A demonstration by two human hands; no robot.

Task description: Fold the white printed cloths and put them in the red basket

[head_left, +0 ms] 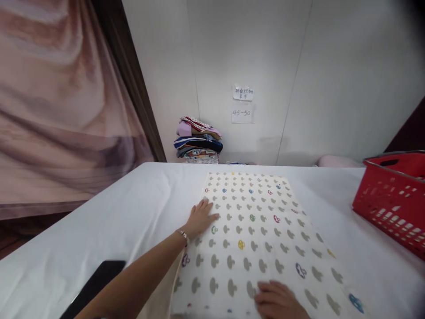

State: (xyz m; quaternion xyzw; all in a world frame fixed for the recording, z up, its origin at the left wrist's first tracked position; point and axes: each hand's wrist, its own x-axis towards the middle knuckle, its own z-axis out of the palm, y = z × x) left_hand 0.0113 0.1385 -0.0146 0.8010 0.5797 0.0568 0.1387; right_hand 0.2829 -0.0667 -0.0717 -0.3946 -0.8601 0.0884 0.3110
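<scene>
We press both hands flat and open on a mushroom-print cloth (262,235) spread on the white tabletop (109,230): left hand (200,218) at its left edge, right hand (277,300) on its near end. A red basket (392,204) stands at right.

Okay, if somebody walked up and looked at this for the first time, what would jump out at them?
Probably the mushroom-print cloth, spread flat down the middle of the white table, with the left hand pressed flat on its left edge and the right hand resting on its near end. Next, the red plastic basket at the table's right edge. Behind, a stack of folded fabrics sits against the wall, under two paper notes.
</scene>
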